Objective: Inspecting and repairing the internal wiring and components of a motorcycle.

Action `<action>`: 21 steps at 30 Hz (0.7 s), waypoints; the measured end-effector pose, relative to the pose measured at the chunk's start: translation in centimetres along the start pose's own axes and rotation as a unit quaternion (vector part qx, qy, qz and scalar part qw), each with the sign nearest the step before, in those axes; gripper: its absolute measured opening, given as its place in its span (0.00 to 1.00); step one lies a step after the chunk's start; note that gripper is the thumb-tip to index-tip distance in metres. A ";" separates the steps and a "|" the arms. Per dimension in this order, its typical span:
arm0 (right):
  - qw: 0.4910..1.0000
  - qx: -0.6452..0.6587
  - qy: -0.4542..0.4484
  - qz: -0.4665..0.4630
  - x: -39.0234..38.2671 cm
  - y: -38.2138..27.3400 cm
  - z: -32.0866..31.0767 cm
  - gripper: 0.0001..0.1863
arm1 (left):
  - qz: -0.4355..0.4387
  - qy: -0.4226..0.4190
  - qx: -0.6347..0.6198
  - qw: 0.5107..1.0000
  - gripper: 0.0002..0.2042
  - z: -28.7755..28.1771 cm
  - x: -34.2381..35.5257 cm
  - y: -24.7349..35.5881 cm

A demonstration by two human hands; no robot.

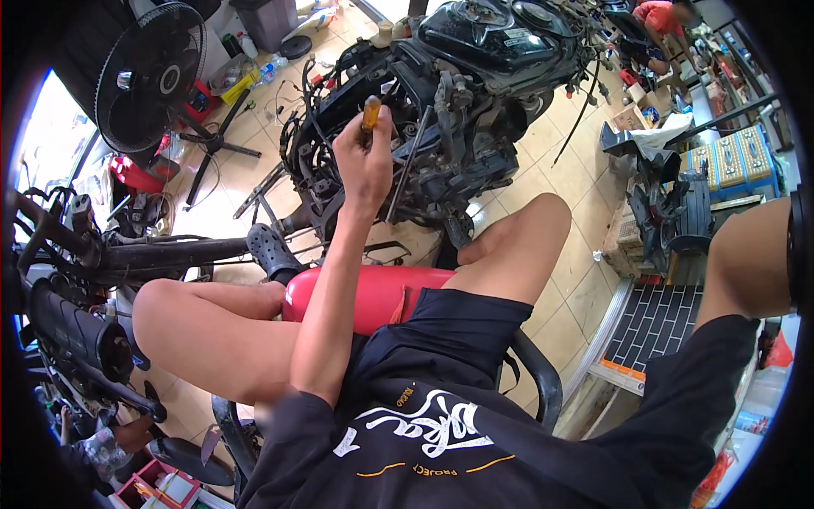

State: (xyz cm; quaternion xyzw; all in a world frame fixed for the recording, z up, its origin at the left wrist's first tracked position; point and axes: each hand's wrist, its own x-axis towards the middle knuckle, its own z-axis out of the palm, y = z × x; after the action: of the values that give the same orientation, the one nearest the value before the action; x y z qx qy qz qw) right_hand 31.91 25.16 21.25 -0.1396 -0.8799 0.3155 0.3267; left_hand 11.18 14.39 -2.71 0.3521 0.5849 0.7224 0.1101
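Your left grip (363, 161) is wrapped around an amber-handled tool (371, 113), handle end sticking out above the fist, in front of the partly stripped motorcycle (458, 106). Right grip's outside the frame; can't tell its state. Writing: white script, smaller yellow print on your black shirt (551, 462).

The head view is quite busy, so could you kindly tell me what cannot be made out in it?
In the head view:
Right grip: out of sight; the right arm runs off into the dark right rim.
Lower part of the amber handle: hidden by the left grip closed around it.
Near side of the red rounded object: partly covered by the shorts.
Hands of the person in red, upper right: too small.
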 end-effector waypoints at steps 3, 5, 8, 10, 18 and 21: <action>1.000 -0.002 0.017 -0.011 0.8 0.2 -0.3 0.20 | -0.018 -0.011 0.014 1.000 0.20 -0.1 -0.5 -0.4; 0.999 0.007 0.031 -0.025 1.6 0.5 0.0 0.19 | -0.004 -0.004 0.014 1.000 0.19 -0.2 -0.7 -0.5; 0.997 0.023 0.054 -0.056 3.3 1.2 0.2 0.19 | -0.025 0.005 -0.013 1.000 0.18 -0.2 -1.2 -0.7; 0.993 0.029 0.078 -0.087 5.1 1.2 0.1 0.19 | -0.007 0.020 -0.030 0.999 0.17 -0.2 -1.4 -2.4; 0.977 0.046 0.129 -0.165 10.0 1.2 -1.0 0.17 | -0.043 0.030 -0.055 0.997 0.15 -0.1 -1.7 -0.5; 0.960 0.050 0.158 -0.225 13.0 0.4 -1.7 0.17 | -0.009 0.039 -0.037 0.999 0.14 -0.9 -2.0 -2.7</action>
State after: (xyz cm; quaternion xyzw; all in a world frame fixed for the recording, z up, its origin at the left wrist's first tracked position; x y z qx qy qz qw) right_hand 23.33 32.13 28.39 0.0306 -0.8090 0.2512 0.5305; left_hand 11.33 13.36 -6.01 0.3145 0.5645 0.7557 0.1066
